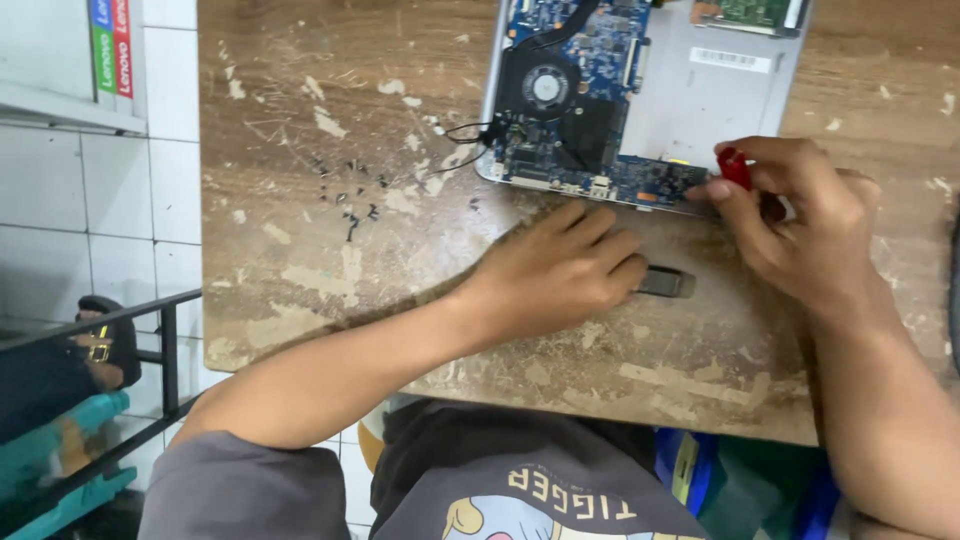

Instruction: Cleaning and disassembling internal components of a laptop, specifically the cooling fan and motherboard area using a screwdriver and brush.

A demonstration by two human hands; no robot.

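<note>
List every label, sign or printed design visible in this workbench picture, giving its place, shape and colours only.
White barcode sticker: rectangular, on the opened laptop's grey inner shell, top of view.
Coloured vertical strips: blue, green and red bands, on the white box at top left.
Shirt print: yellow lettering above a cartoon figure, on the grey shirt at bottom.

Left forearm reaching in diagonally from lower left, left hand (556, 272) palm down, fingers extended and spread flat, right arm entering from lower right, right hand (800, 225) curled, thumb and forefinger pinched together
</note>
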